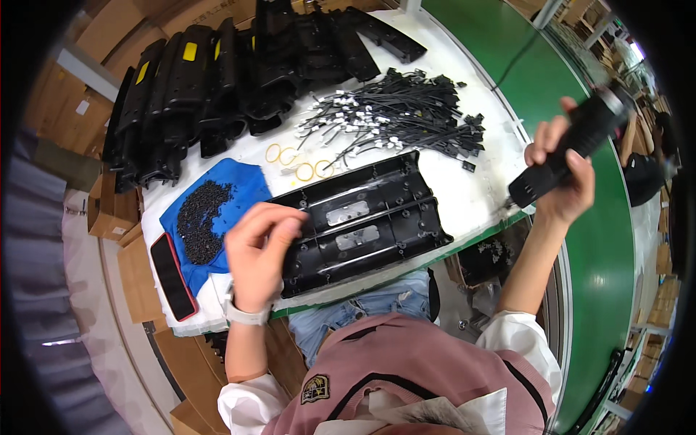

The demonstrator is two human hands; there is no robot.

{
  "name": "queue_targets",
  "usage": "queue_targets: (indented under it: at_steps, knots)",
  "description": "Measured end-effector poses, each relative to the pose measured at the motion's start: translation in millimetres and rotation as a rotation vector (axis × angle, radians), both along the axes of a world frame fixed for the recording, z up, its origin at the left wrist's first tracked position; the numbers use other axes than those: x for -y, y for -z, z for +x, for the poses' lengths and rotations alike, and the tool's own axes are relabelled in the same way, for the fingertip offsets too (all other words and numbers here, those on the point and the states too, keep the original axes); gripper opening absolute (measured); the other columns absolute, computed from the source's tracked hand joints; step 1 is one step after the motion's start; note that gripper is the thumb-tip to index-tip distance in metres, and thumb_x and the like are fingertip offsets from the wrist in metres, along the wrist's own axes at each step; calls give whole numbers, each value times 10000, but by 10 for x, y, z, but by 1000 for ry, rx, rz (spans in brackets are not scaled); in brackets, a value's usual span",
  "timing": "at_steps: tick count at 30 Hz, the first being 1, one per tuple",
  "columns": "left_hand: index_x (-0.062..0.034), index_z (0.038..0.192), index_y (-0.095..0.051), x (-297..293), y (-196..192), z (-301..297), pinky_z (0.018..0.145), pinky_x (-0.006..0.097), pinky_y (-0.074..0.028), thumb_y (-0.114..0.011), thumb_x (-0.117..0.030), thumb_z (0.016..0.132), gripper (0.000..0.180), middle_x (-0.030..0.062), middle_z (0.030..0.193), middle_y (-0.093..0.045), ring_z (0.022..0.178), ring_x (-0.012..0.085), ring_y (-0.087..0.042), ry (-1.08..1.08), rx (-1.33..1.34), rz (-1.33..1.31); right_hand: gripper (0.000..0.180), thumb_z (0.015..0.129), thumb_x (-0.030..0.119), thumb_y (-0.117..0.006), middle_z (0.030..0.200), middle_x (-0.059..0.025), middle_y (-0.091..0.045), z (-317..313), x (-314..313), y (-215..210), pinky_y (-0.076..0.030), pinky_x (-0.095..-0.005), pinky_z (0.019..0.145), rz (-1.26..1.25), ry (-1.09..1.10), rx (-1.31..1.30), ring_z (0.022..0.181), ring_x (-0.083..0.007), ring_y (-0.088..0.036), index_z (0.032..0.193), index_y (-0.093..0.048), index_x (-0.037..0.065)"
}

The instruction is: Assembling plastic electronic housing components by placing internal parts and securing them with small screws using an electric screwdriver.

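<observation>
Housing (pixel 362 221) lies at the worktop's (pixel 471 192) near edge, with the left hand (pixel 259 250) on its left end and the right hand (pixel 562 177) up off to its right, holding a driver (pixel 569 148). Left of the housing sits the screw pile (pixel 203 221) on a cloth (pixel 243 188), phone (pixel 174 275) further left. Behind the housing lie rings (pixel 297 163) and cable ties (pixel 399 116), stacked housings (pixel 217 80) behind those.

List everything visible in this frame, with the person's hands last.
black plastic housing: one, black, table front, two clear inserts
screw pile: one heap, black, on blue cloth
phone: one, red-edged, table's left corner
rubber bands: several, yellow, mid-table
cable bundle: one heap, black with white tags, behind housing
stacked housings: many, black, table's back
conveyor belt: one, green, right
left hand: fingers pinched, over housing's left end
right hand: raised, gripping black electric screwdriver
</observation>
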State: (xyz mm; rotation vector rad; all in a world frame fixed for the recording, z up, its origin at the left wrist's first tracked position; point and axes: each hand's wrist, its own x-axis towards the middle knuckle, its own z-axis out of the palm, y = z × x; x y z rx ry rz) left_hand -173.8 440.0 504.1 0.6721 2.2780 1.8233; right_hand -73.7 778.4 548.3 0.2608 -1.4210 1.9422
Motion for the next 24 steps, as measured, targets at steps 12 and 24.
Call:
queue_targets:
  at_steps: [12,24]
  knots:
    - [23,837,-652,-716,-113,521,627,254,-476,-634,39,741,99,93,798,-625,693,164,-597,507,84,86,488,813,144,-634,620,-28,-533,101,787,-106,-455,-230,409,-329,-361,-558,400,-101,-539,1175,-337,2]
    - [15,827,-661,-638,-81,428,655,268,-486,-674,19,724,104,93,805,-633,717,187,-611,535,32,81,416,837,146,-596,623,-19,-529,92,835,35,-449,-225,425,-284,-302,-490,404,-97,-528,1146,-343,33]
